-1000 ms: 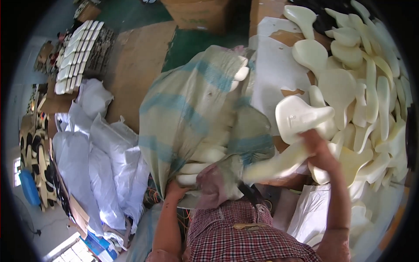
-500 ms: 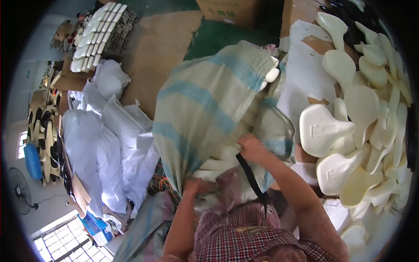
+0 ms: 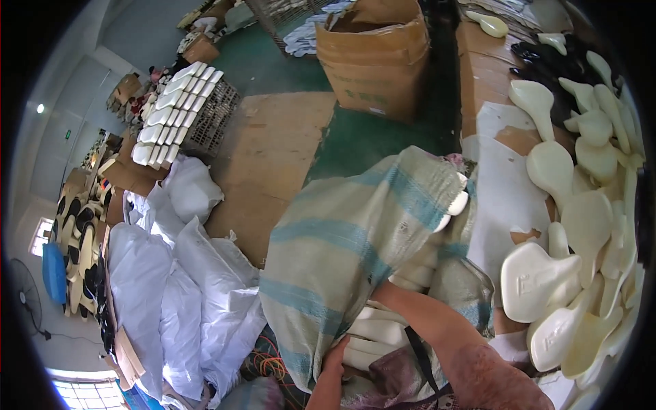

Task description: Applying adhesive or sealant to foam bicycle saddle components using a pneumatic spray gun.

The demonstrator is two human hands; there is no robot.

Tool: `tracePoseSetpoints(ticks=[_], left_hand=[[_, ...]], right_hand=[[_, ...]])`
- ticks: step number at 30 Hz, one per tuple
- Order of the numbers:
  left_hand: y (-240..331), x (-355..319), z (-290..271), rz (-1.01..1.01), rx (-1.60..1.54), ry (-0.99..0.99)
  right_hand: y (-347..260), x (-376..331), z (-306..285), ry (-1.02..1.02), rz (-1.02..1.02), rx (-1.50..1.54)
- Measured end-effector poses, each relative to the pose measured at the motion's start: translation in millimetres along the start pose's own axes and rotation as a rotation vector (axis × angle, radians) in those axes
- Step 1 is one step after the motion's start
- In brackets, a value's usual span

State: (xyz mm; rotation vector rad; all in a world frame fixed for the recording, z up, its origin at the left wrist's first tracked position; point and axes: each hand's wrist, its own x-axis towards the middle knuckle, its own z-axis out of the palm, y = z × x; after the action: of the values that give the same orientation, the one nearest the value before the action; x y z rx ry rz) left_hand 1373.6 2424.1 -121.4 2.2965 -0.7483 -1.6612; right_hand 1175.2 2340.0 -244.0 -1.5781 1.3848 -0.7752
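Observation:
A large woven sack (image 3: 321,239), beige with blue stripes, lies in front of me with its side gaping open. Inside it are several long cream moulded pieces (image 3: 379,331), and a few white ends (image 3: 456,203) poke out at its far right. My left hand (image 3: 333,359) is closed on the sack's near left edge, its fingers partly behind the fabric. My right hand (image 3: 386,294) reaches in under the raised flap; its fingers are hidden there. A black strap (image 3: 422,355) hangs beside my right forearm.
Saddle-shaped cream pieces (image 3: 540,283) are heaped on the right. White stuffed bags (image 3: 184,287) lie on the left, with orange cord (image 3: 270,365) near them. Beyond stand a tall cardboard box (image 3: 372,68) and a rack of stacked white pieces (image 3: 178,113).
The view has tilted up, so the sack sits lower and more of the box shows. My right hand has gone from the sack's opening to under its flap. My left hand stays at the edge.

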Motion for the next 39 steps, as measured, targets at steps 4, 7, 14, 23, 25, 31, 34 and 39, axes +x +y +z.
tracePoseSetpoints(ticks=[4, 7, 14, 23, 25, 31, 34, 39], left_hand=[[37.3, -7.6, 5.4, -0.128, -0.016, -0.131], [44.6, -4.2, 8.9, -0.212, -0.01, -0.175], [19.6, 19.6, 4.6, -0.217, 0.053, -0.367], [59.5, -36.8, -2.1, 0.124, 0.25, -0.12], [51.9, -30.6, -28.2, 0.778, 0.312, -0.3], [125.0, -137.7, -45.0, 1.098, 0.545, -0.186], [133.3, -131.5, -64.6, 1.321, 0.624, -0.042], [152.7, -177.5, -93.5, 1.406, 0.626, -0.083]], right_hand=[[6.2, -0.1, -6.7, -0.162, 0.003, -0.159], [5.2, 13.5, -19.2, -0.266, 0.035, -0.268], [3.5, -63.7, -11.5, -0.491, 0.112, -0.537], [-6.1, -101.4, -19.1, 0.312, -0.159, -0.427], [-56.5, -98.8, -40.7, 0.149, -0.053, -0.481], [-172.0, -128.9, -124.1, 0.33, -0.048, -0.338], [-187.9, -121.1, -114.0, 0.435, -0.087, -0.317], [-229.0, -120.8, -127.9, 0.645, -0.22, -0.266]])
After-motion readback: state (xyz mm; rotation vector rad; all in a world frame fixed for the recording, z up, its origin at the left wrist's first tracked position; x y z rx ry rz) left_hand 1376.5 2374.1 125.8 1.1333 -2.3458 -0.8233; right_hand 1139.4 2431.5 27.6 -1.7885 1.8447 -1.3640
